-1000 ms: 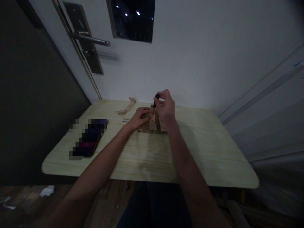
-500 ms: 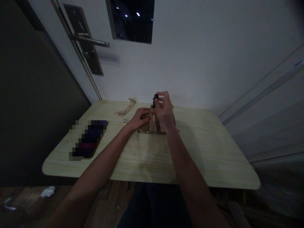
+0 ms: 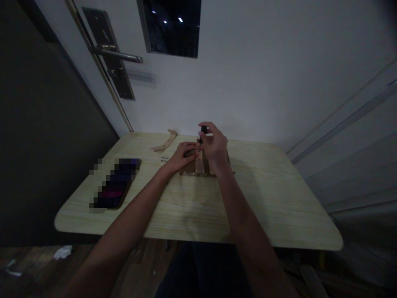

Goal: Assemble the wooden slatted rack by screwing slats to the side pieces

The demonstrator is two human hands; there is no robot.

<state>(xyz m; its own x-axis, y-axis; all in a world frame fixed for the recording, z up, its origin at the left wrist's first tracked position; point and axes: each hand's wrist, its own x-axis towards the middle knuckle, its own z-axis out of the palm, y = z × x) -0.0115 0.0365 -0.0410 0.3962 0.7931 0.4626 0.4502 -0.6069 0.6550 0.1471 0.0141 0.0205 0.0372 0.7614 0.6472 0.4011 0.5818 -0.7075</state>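
Observation:
In my right hand (image 3: pixel 215 145) is a small screwdriver with a black handle (image 3: pixel 203 130), held upright between thumb and fingers. Its tip points down at a light wooden strip (image 3: pixel 199 166), close to a small metal screw (image 3: pixel 199 150). The strip lies on a darker brown wooden board (image 3: pixel 187 170). My left hand (image 3: pixel 182 156) rests on the left side of the board, its thumb and forefinger stretched apart and touching the strip near the screw. My right hand covers part of the board's right side.
A curved light wooden piece (image 3: pixel 166 141) lies at the table's back left. Two thin metal screws or pins (image 3: pixel 164 159) lie left of the board. A phone (image 3: pixel 120 182), partly pixelated, sits on the left of the table (image 3: pixel 279 198). Behind rises a white door with a handle (image 3: pixel 120 54).
My right hand has turned slightly around the screwdriver, its fingers shifting left over the handle's top. The left hand stays on the board, and the view has moved a little.

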